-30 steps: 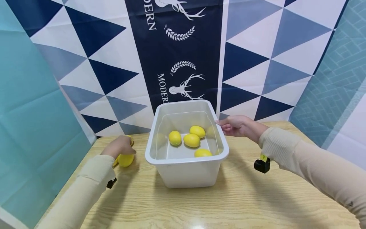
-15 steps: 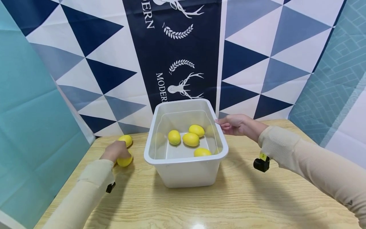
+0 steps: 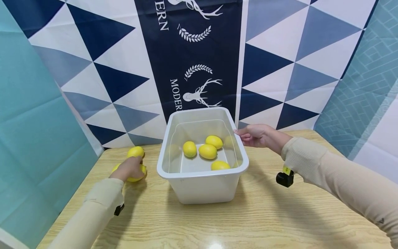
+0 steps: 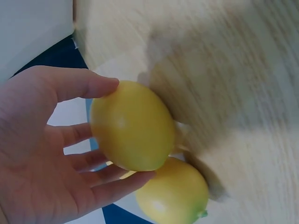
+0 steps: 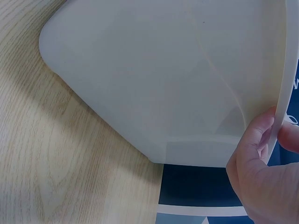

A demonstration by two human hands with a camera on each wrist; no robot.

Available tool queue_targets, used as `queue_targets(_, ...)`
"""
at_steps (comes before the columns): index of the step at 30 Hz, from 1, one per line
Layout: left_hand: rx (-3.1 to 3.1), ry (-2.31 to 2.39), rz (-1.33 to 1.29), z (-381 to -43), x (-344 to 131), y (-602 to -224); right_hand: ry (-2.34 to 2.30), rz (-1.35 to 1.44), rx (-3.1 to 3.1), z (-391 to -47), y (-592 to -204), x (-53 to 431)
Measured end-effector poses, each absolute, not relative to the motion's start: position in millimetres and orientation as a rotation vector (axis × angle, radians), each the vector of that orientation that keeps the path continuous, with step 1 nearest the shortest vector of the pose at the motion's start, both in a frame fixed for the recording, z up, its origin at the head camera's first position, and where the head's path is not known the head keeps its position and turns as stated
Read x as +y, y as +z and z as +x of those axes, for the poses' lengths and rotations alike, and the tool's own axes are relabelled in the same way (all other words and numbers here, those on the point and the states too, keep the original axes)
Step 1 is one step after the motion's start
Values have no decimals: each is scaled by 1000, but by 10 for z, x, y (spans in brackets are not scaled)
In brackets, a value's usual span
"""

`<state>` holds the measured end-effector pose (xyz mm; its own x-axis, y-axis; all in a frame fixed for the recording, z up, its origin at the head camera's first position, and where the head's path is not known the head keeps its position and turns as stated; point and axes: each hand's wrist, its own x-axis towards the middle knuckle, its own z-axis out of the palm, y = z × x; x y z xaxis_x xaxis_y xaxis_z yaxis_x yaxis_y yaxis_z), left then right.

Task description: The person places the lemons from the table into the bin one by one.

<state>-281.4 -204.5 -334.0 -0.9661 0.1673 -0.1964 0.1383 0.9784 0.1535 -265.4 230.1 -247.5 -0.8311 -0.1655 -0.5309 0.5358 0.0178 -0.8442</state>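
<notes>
My left hand (image 3: 132, 166) is at the left of the table, its thumb and fingers curled round a yellow lemon (image 4: 133, 126). From above, the hand covers much of that lemon. Close beside it in the left wrist view lies another lemon (image 4: 173, 191) with a greenish tip. A pale grey plastic bin (image 3: 202, 188) stands at the middle of the table, with several lemons (image 3: 207, 151) on its floor. On the bin's right side my right hand (image 3: 256, 136) pinches the rim; the right wrist view shows the rim (image 5: 281, 93) between thumb and fingers.
Behind my left hand lies a lemon (image 3: 135, 151), and part of one more lemon (image 3: 115, 167) shows to its left. The wooden table (image 3: 192, 224) ends at a patterned cloth wall (image 3: 124, 52) at the back. Teal panels (image 3: 34, 138) flank it.
My left hand has shifted slightly among the lemons and lowered its fingers round one. The lemons behind and left of it show more now. The right hand and bin stay put.
</notes>
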Motion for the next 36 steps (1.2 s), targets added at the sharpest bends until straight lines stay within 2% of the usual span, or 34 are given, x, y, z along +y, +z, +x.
queue_targets(10, 2914, 320, 421, -2724, -2066, -3409, -1887, 366, 1788, -2653, -2489, 2293)
queue_targets(22, 2894, 277, 411, -2633, -2091, -3446, -1878, 348, 1796, -2645, -2478, 2304)
queue_targets(36, 2886, 111, 533, -2557, -1978, -3446, -1874, 375, 1784, -2656, -2461, 2323)
